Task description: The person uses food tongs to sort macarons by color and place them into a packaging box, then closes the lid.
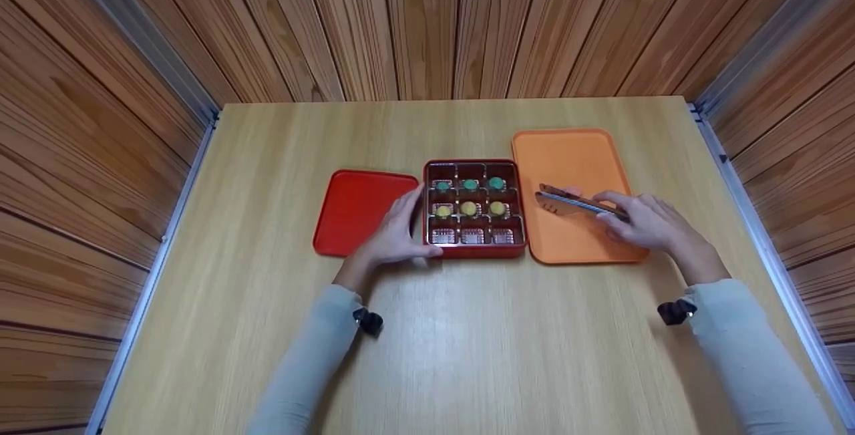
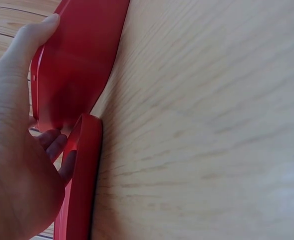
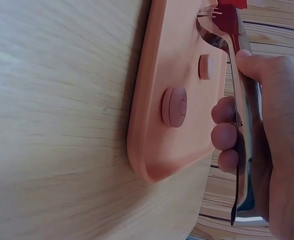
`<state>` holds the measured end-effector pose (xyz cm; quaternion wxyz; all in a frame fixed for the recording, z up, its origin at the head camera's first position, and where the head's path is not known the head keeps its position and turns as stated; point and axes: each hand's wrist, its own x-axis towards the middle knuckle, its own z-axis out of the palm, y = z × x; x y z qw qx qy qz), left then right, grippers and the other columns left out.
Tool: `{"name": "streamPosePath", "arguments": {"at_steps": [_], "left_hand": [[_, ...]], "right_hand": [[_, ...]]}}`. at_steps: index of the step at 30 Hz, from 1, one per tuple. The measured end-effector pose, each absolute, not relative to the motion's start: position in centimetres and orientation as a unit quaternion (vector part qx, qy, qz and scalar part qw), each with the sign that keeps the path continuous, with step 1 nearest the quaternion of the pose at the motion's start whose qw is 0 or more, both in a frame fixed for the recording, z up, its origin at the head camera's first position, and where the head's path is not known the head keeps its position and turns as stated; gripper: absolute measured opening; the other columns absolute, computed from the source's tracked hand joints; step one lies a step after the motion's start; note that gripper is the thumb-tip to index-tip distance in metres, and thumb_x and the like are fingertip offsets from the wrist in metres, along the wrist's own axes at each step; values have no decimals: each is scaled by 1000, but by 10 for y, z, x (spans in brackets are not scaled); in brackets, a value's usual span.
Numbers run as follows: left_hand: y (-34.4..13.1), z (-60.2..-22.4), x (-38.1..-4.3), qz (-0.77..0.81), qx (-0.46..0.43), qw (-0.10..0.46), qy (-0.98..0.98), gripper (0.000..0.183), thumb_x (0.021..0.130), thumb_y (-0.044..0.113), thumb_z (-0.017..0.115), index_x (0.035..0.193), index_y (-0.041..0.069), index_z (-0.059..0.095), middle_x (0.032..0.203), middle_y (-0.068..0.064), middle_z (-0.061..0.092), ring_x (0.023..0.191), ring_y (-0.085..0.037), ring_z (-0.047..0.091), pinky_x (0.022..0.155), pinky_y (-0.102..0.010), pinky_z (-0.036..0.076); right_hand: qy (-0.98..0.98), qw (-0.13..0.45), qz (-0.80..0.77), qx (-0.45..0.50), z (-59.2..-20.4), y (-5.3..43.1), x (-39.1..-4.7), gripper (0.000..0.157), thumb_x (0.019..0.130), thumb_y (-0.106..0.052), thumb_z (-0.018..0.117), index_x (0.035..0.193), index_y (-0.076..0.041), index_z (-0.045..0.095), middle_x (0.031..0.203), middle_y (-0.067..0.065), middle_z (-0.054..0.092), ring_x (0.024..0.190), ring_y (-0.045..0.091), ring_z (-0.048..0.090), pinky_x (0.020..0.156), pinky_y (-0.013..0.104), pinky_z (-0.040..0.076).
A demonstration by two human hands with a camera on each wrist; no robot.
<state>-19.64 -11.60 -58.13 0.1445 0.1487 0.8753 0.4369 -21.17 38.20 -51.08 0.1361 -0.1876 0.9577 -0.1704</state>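
Observation:
My left hand (image 1: 394, 231) rests at the near left corner of a dark red box (image 1: 477, 252), straight thumb against its front wall (image 2: 82, 60), fingers along its left side. Clear dividers split the box into compartments. Green discs (image 1: 470, 184) sit in the back row and yellow discs (image 1: 469, 208) in the middle one. The front row holds nothing. With my right hand (image 1: 648, 221) I grip metal tongs (image 3: 249, 150), their tips over the orange tray (image 1: 568, 151). Pink macaron-like pieces (image 3: 177, 107) lie on this tray; whether the tips touch one I cannot tell.
A red lid-like tray (image 1: 354, 204) lies left of the box, partly under my left hand. The orange tray stands against the box's right side. Wooden panel walls (image 1: 427, 27) enclose the table (image 1: 427, 341) at the back and sides.

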Motion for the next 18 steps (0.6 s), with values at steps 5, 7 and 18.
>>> {"name": "streamPosePath", "arguments": {"at_steps": [5,7,18], "left_hand": [[-116,-581,-197,440,153,145,873,138,81,55,95,184,25,8,190,-11,21,177,-40,18,142,-72,19],[-116,-581,-197,440,153,146,873,138,81,54,95,184,25,8,190,-11,21,177,-40,18,143,-72,19],[-114,-581,-196,441,138,149,874,138,80,55,95,184,29,8,190,-9,21,176,-37,20,142,-72,22]], "right_hand": [[956,127,-173,-200,-512,380,-211,36,114,-29,67,146,-12,68,68,-3,55,47,12,42,46,25,33],[956,120,-174,-205,-513,380,-211,34,113,-26,67,144,-11,69,66,-4,54,46,11,41,46,25,33],[955,129,-177,-201,-509,380,-211,36,114,-27,67,147,-12,66,68,-3,56,48,13,45,47,25,37]]}}
